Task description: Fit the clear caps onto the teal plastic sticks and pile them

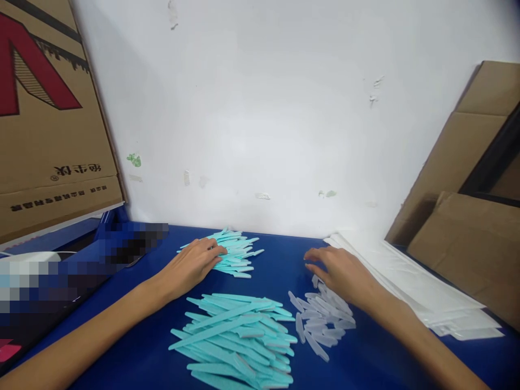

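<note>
My left hand point(201, 257) lies over the left side of the far pile of turquoise eyebrow razors point(239, 252), its fingers loosely bent and slightly apart. Some of the razors beneath it are hidden. A larger heap of the same turquoise razors point(244, 336) is spread nearer to me, most handles pointing left. My right hand point(335, 268) hovers at the back of a small pile of translucent plastic blade caps point(325, 319). Its thumb and forefinger are parted, with nothing visible between them.
Flat white bags or sheets point(430, 298) are stacked at the right of the blue table point(158, 330). Cardboard point(463, 254) leans behind them. A large printed carton point(57, 130) stands at the left, above a pixelated area. A white wall point(252, 119) closes off the back.
</note>
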### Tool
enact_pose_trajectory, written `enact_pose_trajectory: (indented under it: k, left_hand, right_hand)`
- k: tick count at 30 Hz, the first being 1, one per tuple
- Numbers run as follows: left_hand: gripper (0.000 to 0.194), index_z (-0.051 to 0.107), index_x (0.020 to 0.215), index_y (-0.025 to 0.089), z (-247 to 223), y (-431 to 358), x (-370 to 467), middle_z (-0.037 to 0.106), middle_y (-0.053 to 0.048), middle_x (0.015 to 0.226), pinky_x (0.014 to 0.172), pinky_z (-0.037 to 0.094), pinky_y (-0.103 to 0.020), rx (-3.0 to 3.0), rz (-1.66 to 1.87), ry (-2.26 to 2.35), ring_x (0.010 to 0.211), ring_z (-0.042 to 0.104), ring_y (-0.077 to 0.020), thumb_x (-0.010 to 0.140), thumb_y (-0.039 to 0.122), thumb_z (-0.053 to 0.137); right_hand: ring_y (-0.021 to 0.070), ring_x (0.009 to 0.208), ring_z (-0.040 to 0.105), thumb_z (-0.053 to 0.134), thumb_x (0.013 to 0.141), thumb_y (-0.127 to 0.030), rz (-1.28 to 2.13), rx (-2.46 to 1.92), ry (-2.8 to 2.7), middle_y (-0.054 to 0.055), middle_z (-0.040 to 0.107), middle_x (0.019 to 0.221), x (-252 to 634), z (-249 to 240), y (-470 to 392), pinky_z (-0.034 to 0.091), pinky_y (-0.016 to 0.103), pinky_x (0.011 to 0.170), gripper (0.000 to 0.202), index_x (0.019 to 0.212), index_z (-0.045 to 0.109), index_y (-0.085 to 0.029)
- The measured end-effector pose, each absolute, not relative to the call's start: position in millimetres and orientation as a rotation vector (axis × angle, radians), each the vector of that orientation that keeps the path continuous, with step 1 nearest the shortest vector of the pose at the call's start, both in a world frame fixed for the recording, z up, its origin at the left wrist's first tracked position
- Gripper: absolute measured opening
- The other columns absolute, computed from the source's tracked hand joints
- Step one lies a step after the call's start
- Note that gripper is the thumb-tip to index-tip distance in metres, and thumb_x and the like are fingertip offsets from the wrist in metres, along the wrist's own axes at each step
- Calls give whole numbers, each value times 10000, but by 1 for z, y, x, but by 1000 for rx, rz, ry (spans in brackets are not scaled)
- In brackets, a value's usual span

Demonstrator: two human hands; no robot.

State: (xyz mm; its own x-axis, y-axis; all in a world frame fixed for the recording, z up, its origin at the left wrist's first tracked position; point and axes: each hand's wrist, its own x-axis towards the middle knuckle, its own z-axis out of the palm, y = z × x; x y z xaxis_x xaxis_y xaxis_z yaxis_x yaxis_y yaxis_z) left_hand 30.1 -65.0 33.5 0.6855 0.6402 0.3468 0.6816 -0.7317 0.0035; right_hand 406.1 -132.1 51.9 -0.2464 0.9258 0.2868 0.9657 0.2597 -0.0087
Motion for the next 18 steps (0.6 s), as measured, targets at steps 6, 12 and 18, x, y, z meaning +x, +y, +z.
enact_pose_trajectory:
  k: [6, 12, 18]
  left_hand:
    - [273, 645, 1154, 244, 39, -71, 34, 639, -75, 1109, 823, 449, -346, -2793, -524, -1032, 969, 616, -235, 1063, 285, 391]
    - [258, 669, 1106, 238, 40, -79, 40, 645, -72, 1038, 796, 462, -325, -2904, -589, -941, 925, 602, -216, 1059, 314, 427]
    - [222, 698, 1043, 259, 51, -100, 50, 666, -37, 996, 733, 484, -267, -3206, -587, -1042, 892, 621, -181, 1041, 362, 501]
  right_hand:
    - [303, 917, 740, 692, 863, -248, -124, -1706, -2404, 69, 795, 978, 422, 57, -134, 532, 369, 811, 188, 1027, 782, -268]
    - [282, 840, 743, 697, 848, -274, -8, -1656, -2409, 51, 791, 845, 422, 51, -132, 514, 324, 738, 101, 847, 798, -283]
    - [241, 753, 725, 673, 858, -183, -94, -1718, -2445, 30, 776, 814, 415, 41, -124, 435, 283, 639, 106, 856, 757, -249]
